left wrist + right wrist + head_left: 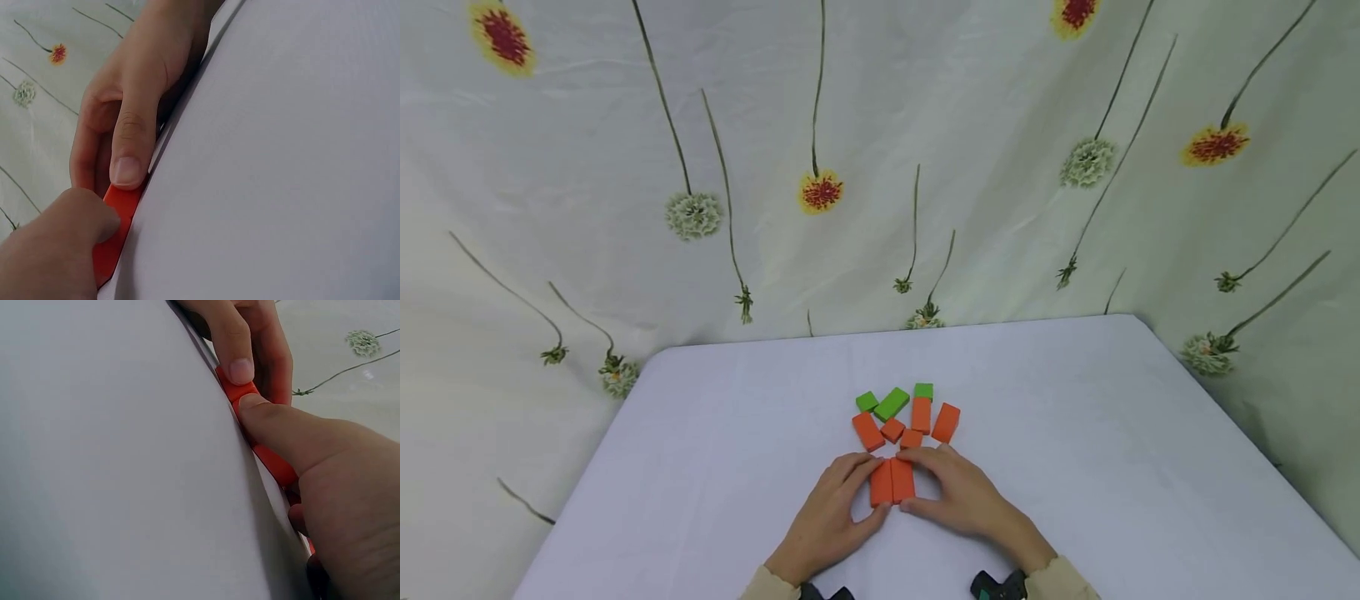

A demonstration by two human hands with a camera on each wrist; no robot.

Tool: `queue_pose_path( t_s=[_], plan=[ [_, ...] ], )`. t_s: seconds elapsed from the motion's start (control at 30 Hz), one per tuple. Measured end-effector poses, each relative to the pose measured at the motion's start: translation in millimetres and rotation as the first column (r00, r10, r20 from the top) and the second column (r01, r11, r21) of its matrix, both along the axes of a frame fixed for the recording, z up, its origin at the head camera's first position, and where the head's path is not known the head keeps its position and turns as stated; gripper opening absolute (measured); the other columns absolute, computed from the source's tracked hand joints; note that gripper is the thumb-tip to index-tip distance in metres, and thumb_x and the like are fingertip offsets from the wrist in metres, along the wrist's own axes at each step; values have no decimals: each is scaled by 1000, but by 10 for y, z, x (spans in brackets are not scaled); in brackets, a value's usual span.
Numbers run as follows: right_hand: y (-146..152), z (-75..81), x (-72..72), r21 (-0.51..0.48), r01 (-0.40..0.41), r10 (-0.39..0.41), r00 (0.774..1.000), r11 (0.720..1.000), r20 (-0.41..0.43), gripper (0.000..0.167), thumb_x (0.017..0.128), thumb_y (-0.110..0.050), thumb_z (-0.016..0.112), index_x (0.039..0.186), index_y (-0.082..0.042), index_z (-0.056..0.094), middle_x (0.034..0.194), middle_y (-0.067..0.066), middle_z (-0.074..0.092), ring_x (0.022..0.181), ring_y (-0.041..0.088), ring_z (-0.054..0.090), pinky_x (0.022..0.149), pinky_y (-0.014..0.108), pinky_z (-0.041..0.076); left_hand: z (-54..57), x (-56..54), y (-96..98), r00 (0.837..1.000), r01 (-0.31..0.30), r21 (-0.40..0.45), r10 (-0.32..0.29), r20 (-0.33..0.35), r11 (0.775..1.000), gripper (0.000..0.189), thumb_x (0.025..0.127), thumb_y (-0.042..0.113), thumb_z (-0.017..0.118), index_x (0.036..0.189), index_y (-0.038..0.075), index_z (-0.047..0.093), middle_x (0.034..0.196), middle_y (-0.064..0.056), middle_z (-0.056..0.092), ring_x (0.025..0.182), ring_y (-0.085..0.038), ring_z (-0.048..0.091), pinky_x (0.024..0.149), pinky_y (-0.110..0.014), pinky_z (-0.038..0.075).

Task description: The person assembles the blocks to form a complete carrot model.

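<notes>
Two orange rectangular blocks lie flat, side by side with their long edges together, on the white-covered table. My left hand (827, 517) grips the left orange block (881, 485), thumb at the near end and fingers at the far end. With the same kind of grip, my right hand (966, 496) holds the right orange block (903, 482). Both thumbs press close together on the orange surface (122, 203) in the left wrist view. The right wrist view shows the right thumb (269, 419) against the orange edge, with the left thumb beside it.
Just beyond the hands lie several more orange blocks, among them a small one (892, 430), a long one (921, 415) and a tilted one (946, 422). Behind them are green blocks (891, 404). A flower-patterned cloth (880, 108) hangs behind the table (737, 433).
</notes>
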State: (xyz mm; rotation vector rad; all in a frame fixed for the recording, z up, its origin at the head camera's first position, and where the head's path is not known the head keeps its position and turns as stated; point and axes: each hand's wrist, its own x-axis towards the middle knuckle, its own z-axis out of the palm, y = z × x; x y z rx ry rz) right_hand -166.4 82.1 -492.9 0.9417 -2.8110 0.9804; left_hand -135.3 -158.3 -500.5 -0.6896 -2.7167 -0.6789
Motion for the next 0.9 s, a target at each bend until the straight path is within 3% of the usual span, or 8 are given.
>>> queue_pose_path(
  t_s=[0.33, 0.6, 0.8, 0.9],
  plan=[
    [-18, 15, -19, 5, 6, -6, 1000, 1000, -9, 64, 91, -53, 75, 146, -25, 57, 144, -7, 61, 122, 13, 57, 100, 39, 55, 0, -17, 13, 1000, -3, 9, 3, 2, 1000, 59, 90, 38, 80, 141, 15, 61, 141, -1, 58, 131, -17, 53, 110, -40, 51],
    [-57, -16, -55, -55, -28, 27, 1000, 998, -11, 51, 105, -52, 53, 150, -29, 54, 151, -9, 55, 143, 22, 49, 115, 55, 43, -8, -27, -26, 996, 32, 14, -31, -86, 999, 57, 89, 35, 80, 140, 16, 63, 137, -5, 60, 127, -20, 56, 106, -43, 52],
    [-182, -13, -123, -17, -16, 16, 999, 1000, -50, 47, 110, -49, 40, 150, -31, 54, 146, -14, 59, 119, 15, 55, 100, 41, 51, -24, -21, -32, 998, 36, -40, -38, -59, 999, 53, 94, 38, 74, 144, 23, 61, 139, -4, 57, 130, -21, 53, 108, -45, 51],
    [-228, -17, -149, -7, -28, 28, 998, 1000, -64, 48, 111, -46, 36, 151, -28, 54, 153, -10, 54, 133, 17, 53, 113, 46, 44, -27, -13, -18, 998, 52, -99, -56, -40, 994, 51, 99, 40, 67, 147, 26, 59, 144, -6, 54, 133, -23, 51, 110, -47, 49]
  ],
)
